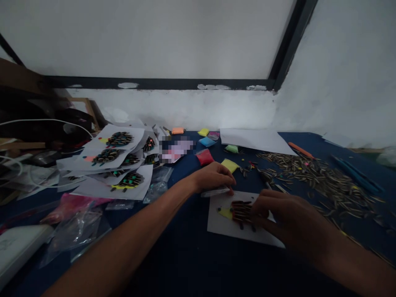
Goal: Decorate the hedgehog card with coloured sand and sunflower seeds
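On the blue table lies a white paper card (223, 236) bearing a hedgehog figure. The figure has a yellow clay head (227, 213), an orange clay edge, and rows of striped sunflower seeds (242, 210) as spines. My right hand (281, 210) is closed at the right end of these seeds; its fingertips hide whatever is between them. My left hand (215, 178), fingers curled together, rests at the card's top edge above a clear plastic bag (215, 192). What its fingers hold cannot be made out.
Loose sunflower seeds (328, 181) spread across the right side, near an orange tool (300, 150) and a blue pouch (359, 175). Packets of coloured clay, including a red packet (204, 157), lie at the back. Finished hedgehog cards (140, 131) are piled left, beside plastic bags (77, 225).
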A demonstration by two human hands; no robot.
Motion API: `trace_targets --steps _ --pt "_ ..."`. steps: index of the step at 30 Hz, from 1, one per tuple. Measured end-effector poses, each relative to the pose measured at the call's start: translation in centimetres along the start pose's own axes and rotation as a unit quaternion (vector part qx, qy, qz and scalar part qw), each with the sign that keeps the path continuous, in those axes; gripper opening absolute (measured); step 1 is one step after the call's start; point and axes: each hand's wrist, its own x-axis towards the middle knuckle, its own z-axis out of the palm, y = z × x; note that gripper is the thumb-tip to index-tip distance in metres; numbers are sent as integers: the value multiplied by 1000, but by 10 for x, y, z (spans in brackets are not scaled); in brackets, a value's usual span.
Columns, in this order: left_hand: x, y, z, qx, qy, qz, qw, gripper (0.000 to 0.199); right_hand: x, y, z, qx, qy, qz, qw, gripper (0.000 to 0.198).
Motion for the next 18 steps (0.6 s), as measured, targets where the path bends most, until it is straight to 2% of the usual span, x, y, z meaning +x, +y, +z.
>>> trace_targets --steps 18 --pt "-1 2 1 7 3 -2 1000 8 4 -4 7 5 -6 -17 1000 19"
